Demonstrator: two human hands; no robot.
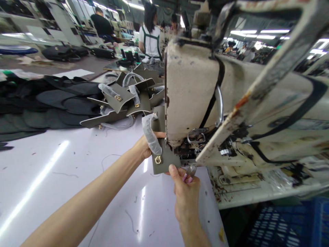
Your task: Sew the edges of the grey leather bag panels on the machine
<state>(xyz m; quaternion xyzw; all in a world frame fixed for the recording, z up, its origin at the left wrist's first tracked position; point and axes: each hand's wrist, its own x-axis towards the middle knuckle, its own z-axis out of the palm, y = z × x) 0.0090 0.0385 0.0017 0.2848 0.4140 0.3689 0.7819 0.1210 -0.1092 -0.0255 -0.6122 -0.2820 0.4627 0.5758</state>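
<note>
A grey-green bag panel [168,158] with a gold clasp [158,159] and a plastic-wrapped handle [151,134] lies under the head of an industrial sewing machine [191,89]. My left hand [144,146] is at the panel's left edge, behind the wrapped handle. One of its fingers stretches over the panel toward the machine, and the others are partly hidden. My right hand [185,183] pinches the panel's near right corner, thumb on top. A small shiny metal tool [191,170], its kind unclear, sticks out between the fingers of that hand.
Similar panels with wrapped handles [137,97] are heaped beyond my left hand. Dark layered pieces [51,103] lie to their left. Loose threads are scattered on the white table [102,192]. A blue plastic crate [285,223] stands low at right. Other people work in the background.
</note>
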